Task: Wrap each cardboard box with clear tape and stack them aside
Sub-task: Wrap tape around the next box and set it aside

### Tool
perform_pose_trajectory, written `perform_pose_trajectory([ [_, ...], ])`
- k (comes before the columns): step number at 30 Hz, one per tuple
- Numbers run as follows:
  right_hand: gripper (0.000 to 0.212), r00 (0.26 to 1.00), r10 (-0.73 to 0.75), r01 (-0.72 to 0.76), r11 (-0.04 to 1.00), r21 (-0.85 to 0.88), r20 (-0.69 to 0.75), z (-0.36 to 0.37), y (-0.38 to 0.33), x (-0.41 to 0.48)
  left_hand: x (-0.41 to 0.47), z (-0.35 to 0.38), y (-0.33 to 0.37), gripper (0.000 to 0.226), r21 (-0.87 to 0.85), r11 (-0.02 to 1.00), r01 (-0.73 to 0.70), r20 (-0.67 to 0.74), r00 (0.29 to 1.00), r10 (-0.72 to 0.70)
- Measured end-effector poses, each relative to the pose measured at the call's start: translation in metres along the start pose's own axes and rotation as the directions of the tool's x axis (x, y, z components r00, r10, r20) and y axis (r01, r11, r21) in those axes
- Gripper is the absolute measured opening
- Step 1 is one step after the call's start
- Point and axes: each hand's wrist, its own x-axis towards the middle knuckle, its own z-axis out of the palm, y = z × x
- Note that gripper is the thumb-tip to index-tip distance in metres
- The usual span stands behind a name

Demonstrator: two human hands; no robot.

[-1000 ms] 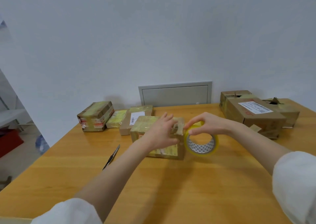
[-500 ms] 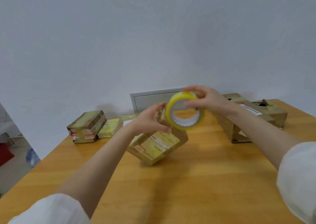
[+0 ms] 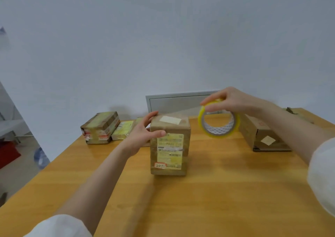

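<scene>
Box (image 3: 170,146) on table (image 3: 217,191), gripped upright by left hand (image 3: 143,133) against tape's pull; right hand (image 3: 230,101), just beside, holds tape roll (image 3: 217,135), strip stretched.

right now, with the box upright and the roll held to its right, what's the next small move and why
Probably bring the tape roll down beside the box, on its right, laying the strip across its top. The strip runs from the roll to the top's left edge; the left hand steadies the box, the right hand holds the roll.
</scene>
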Motion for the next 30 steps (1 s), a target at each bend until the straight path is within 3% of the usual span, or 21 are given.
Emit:
perform_pose_trajectory([
  [13,0.025,0.992,0.062,-0.066,0.997,0.027,0.112,0.033,0.022,-0.002,-0.004,-0.011,-0.008,0.096,0.004,1.0,0.009,-0.011,1.0,-0.009],
  [17,0.023,0.99,0.059,-0.06,0.998,0.008,0.128,0.052,0.024,0.004,-0.012,-0.011,-0.001,0.087,0.149,0.989,0.019,0.019,1.0,-0.022],
  [19,0.024,0.992,0.043,-0.044,0.999,0.0,0.117,0.059,0.026,0.007,-0.015,-0.009,0.01,0.079,0.458,0.889,-0.025,-0.01,0.999,0.034],
  [20,0.025,0.993,0.033,-0.034,0.999,0.007,0.11,0.062,0.026,0.008,-0.016,-0.005,0.017,0.072,0.664,0.746,-0.05,-0.021,0.996,0.085],
  [21,0.025,0.994,0.02,-0.022,1.0,0.017,0.104,0.065,0.025,0.009,-0.016,0.002,0.024,0.067,0.84,0.537,-0.078,0.0,0.989,0.145],
  [22,0.026,0.995,0.01,-0.012,1.0,0.023,0.098,0.067,0.024,0.01,-0.017,0.012,0.029,0.065,0.933,0.344,-0.105,0.044,0.982,0.181],
  [23,0.026,0.996,0.0,-0.002,1.0,0.022,0.091,0.069,0.023,0.011,-0.018,0.025,0.033,0.066,0.963,0.239,-0.129,0.082,0.977,0.195],
  [26,0.026,0.997,-0.018,0.019,1.0,-0.014,0.076,0.07,0.022,0.012,-0.017,0.06,0.032,0.069,0.968,0.169,-0.188,0.144,0.96,0.242],
  [30,0.022,0.997,-0.021,0.021,1.0,0.002,0.075,0.071,0.025,0.01,-0.013,0.06,0.029,0.069,0.961,0.185,-0.208,0.158,0.955,0.253],
])
